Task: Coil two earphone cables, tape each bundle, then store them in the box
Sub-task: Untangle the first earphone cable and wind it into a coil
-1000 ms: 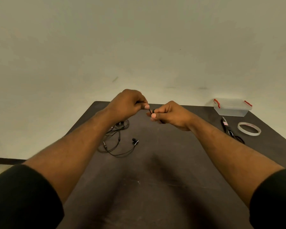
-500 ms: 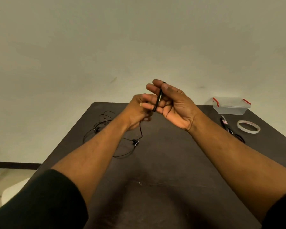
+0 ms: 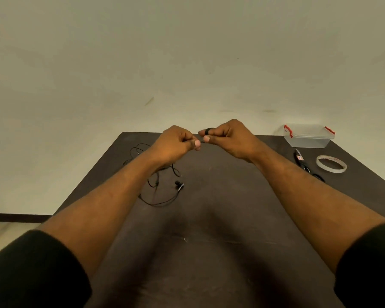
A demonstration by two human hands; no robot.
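A person's two bare hands meet above the far half of a dark brown tabletop (image 3: 209, 218), both arms reaching out from black sleeves (image 3: 31, 270). The left hand (image 3: 176, 143) is curled, its thumb and fingers pinching a thin black earphone cable (image 3: 202, 141) that spans the short gap to the right hand (image 3: 227, 136). The right hand is curled as well, with turns of the same black cable wound in a band around one raised finger and its thumb pressed beside the strand. From under the left wrist the rest of the cable hangs down to the tabletop, where it lies in loose black loops (image 3: 160, 196) toward the left edge, a small black earbud (image 3: 178, 184) resting among them. More black cable (image 3: 138, 150) lies in loops nearer the far left corner; whether it belongs to the same earphone cannot be told. At the far right corner stands a clear plastic storage box with red latches (image 3: 307, 135), its lid on. Just beside it, along the right edge, lie black-handled scissors (image 3: 305, 164) and a flat roll of pale tape (image 3: 331, 164), near each other but apart.
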